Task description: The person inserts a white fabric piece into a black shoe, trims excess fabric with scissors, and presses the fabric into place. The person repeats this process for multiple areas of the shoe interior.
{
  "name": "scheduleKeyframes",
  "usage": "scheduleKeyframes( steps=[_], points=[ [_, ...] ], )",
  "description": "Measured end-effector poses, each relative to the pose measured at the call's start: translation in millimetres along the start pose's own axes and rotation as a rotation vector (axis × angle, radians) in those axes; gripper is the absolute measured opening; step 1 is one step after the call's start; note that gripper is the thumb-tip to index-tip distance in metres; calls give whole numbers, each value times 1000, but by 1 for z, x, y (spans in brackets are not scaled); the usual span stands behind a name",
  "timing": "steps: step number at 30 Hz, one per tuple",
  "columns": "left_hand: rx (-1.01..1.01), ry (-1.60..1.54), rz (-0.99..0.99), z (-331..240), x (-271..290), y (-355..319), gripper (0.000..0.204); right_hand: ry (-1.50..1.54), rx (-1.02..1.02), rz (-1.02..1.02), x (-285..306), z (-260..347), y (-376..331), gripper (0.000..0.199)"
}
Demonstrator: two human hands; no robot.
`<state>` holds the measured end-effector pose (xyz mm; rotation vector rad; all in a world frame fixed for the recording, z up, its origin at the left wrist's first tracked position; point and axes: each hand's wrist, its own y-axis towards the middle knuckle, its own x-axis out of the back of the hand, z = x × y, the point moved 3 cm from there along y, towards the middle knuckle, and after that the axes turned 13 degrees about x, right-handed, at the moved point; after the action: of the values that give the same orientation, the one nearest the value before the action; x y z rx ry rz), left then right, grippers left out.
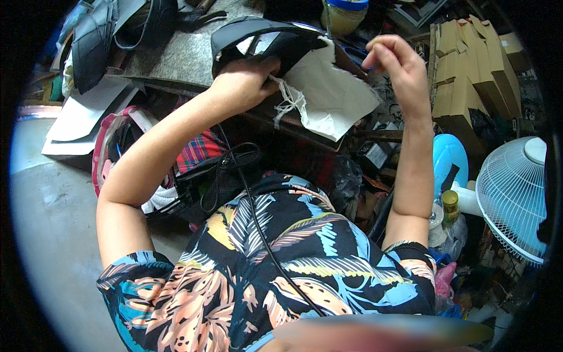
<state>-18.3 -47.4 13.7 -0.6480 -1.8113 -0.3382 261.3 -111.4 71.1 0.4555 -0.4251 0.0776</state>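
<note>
My left hand (243, 82) grips a black shoe upper (264, 38) with a white fabric lining (331, 94), held over the edge of a cluttered workbench (185, 56). A knotted bunch of white thread (288, 101) hangs from the piece just below that hand. My right hand (396, 67) is raised to the right of the piece, fingers pinched together on what looks like a thin thread; the thread itself is too fine to see clearly.
More black shoe uppers (102, 35) lie at the bench's far left. Folded cardboard boxes (475, 64) stack at the right, a white fan (513, 196) stands lower right, a jar (345, 14) sits at the back. White sheets (85, 117) and a bag (126, 146) lie at the left.
</note>
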Motion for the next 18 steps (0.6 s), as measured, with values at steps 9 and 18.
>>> scheduleKeyframes(
  steps=[9,18],
  points=[
    [-24,40,-12,-6,-3,15,43,-1113,-58,432,6,-62,11,43],
    [-72,-105,52,9,-9,33,42,-191,-275,95,31,-1,-59,30]
  ],
)
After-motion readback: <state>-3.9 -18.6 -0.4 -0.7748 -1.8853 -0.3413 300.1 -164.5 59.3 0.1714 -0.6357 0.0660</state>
